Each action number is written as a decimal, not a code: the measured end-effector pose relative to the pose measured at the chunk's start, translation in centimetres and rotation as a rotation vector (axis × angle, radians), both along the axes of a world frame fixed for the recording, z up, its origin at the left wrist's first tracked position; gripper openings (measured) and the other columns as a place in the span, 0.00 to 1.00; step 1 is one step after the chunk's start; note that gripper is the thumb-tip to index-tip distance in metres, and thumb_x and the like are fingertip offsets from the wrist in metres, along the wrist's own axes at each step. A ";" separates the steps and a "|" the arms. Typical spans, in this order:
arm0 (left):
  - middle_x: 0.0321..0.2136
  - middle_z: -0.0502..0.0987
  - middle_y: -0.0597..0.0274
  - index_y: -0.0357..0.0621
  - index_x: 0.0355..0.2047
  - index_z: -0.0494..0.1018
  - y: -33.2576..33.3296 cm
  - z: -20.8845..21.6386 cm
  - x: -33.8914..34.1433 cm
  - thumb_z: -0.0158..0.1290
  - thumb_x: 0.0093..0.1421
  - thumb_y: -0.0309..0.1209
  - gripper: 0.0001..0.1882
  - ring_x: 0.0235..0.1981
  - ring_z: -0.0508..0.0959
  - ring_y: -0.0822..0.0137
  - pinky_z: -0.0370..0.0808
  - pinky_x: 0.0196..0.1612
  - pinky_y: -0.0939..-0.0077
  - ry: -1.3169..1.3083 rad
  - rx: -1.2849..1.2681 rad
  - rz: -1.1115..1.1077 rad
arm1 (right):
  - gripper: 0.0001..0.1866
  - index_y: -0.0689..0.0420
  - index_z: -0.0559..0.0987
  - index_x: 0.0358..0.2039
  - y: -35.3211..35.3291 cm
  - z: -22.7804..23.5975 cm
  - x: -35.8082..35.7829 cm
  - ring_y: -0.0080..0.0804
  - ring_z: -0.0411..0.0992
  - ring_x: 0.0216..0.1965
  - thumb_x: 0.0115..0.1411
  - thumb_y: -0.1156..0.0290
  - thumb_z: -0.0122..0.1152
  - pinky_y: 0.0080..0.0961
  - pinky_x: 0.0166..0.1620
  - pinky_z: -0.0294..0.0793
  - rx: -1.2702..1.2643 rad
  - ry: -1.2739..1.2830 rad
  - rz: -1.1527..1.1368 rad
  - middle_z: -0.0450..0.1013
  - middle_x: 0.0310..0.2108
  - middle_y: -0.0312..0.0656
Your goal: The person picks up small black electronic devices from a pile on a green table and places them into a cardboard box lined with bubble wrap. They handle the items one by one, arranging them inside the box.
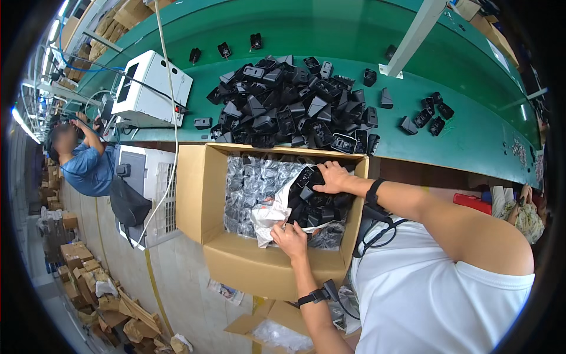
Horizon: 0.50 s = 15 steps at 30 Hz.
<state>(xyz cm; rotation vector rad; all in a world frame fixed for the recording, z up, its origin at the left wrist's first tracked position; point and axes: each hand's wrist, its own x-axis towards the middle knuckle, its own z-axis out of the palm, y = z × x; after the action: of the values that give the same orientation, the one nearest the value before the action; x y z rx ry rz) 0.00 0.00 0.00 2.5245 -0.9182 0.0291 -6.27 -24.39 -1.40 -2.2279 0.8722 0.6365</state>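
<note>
A crumpled white plastic bag point(272, 213) lies in a large cardboard box point(253, 259), its mouth spread around a heap of small black plastic housings point(312, 203). My left hand point(290, 238) pinches the bag's near edge. Above it in the view, my right hand point(333, 178) rests on the housings with its thumb and fingers apart; its fingertips are partly hidden against the dark parts. Beside and beneath the bag, rows of clear-wrapped dark parts point(243, 189) fill the box. Both wrists wear black straps.
Beyond the box, a green workbench point(466, 118) bears a big pile of black housings point(283, 100) and a white machine point(153, 88). A white cable point(171, 88) hangs at the left. Below sits an open carton point(283, 333) with clear plastic. A person in blue point(88, 165) works far left.
</note>
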 end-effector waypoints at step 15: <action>0.36 0.71 0.48 0.32 0.21 0.77 1.0 -0.1 1.1 0.59 0.47 0.25 0.07 0.40 0.68 0.48 0.68 0.44 0.57 0.025 -0.032 0.009 | 0.10 0.57 0.79 0.25 -1.3 -3.5 -1.2 0.44 0.77 0.29 0.52 0.67 0.51 0.41 0.34 0.76 -0.385 -0.150 0.409 0.76 0.23 0.50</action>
<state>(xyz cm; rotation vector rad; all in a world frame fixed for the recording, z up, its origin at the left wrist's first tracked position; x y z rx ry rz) 1.05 0.97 -0.06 2.4941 -0.8896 0.0148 -7.47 -25.65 -4.89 -2.7992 0.4939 0.5024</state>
